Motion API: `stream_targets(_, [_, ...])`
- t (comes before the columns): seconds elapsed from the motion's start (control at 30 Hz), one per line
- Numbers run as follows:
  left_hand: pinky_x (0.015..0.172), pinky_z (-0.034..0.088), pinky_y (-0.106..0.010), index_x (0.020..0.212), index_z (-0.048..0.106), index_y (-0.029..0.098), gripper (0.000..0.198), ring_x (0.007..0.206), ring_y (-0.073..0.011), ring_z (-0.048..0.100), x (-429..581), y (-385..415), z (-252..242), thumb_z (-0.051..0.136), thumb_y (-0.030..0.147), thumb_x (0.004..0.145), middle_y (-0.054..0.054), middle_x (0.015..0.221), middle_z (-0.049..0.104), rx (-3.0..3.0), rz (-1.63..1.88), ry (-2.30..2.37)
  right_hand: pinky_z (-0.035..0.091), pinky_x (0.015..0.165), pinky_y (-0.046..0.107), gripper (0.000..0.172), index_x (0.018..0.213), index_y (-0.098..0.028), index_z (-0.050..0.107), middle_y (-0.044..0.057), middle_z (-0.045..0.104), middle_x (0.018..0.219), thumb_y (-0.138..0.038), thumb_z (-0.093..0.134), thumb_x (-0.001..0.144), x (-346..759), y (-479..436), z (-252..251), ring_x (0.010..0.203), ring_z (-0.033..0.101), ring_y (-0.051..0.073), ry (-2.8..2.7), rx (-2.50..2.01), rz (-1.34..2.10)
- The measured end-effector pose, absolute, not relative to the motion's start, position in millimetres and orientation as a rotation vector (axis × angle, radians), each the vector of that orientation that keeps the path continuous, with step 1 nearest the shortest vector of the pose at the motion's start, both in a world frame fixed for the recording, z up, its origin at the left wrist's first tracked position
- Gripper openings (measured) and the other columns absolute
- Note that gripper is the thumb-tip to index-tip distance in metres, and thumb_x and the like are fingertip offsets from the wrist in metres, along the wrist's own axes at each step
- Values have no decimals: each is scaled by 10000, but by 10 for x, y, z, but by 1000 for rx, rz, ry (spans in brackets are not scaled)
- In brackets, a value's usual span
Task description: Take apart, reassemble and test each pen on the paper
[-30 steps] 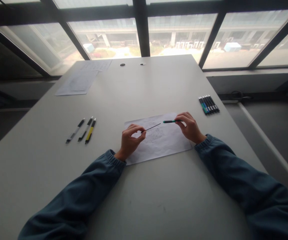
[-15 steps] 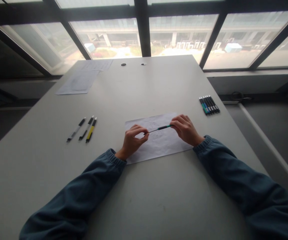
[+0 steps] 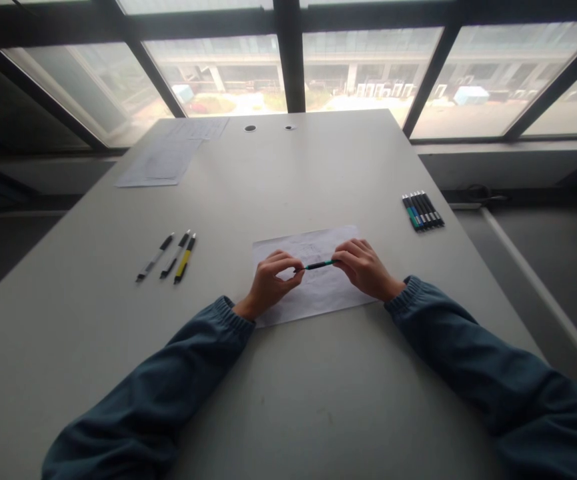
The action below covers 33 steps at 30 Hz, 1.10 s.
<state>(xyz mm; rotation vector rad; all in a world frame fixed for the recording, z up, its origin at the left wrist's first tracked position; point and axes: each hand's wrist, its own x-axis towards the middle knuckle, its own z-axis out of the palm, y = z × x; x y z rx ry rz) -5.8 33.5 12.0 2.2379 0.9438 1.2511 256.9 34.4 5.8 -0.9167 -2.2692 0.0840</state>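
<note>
Over a sheet of paper (image 3: 313, 300) with dark marks, both my hands meet at a green-and-black pen barrel (image 3: 320, 265). My right hand (image 3: 364, 268) is closed around the barrel's right end, hiding that end. Between the thumb and forefinger of my left hand (image 3: 271, 280) is a thin dark pen refill (image 3: 299, 270). Only a short piece of it shows, in line with the barrel's left end; its tip is hidden by the fingers. The barrel lies nearly level, tilted slightly up to the right.
Left of the paper lie a silver-and-black pen (image 3: 156, 257), another light-and-black pen (image 3: 175, 254) and a yellow-and-black pen (image 3: 185, 258). A row of several pens (image 3: 422, 211) sits near the table's right edge. More papers (image 3: 161, 160) lie far left, before the windows.
My right hand has moved left and slightly down with the barrel, closer to my left hand. Less of the thin refill shows between the barrel and my left fingers.
</note>
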Motion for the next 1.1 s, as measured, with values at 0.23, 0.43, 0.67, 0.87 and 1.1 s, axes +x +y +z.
stream_targets(0.23, [736,531,-304,1003,725,204,154,815,-160,661,-77,340,66,762,231,856,-40,876,748,2195,1257,1019,407,842,382,76,993,-209,628,72,687,988,-237,559,1010,2570,343,46,923,569,222,-2256,-927,103])
stream_targets(0.43, [734,544,-319,923,738,206,107,831,-171,666,-77,343,87,773,283,858,-48,885,758,2194,1268,1028,410,832,385,76,996,-214,632,71,688,980,-245,564,1006,2576,345,32,910,575,225,-2247,-936,124])
stream_targets(0.67, [763,544,-321,932,759,199,113,807,-166,667,-94,354,73,766,291,867,-50,859,757,2190,1289,1028,419,836,390,51,1006,-220,630,70,686,985,-229,582,993,2572,334,51,925,573,228,-2201,-919,103])
stream_targets(0.87, [745,536,-316,917,760,199,112,781,-163,655,-89,342,83,784,286,849,-43,830,747,2204,1296,1014,420,844,398,44,1006,-231,634,67,684,989,-225,595,985,2562,311,79,919,569,228,-2199,-896,58])
stream_targets(1.1, [744,551,-332,929,767,211,135,786,-173,650,-73,328,105,791,311,841,-49,826,742,2216,1296,993,422,852,404,62,1018,-235,628,69,680,995,-216,575,992,2530,284,96,922,560,230,-2243,-889,50])
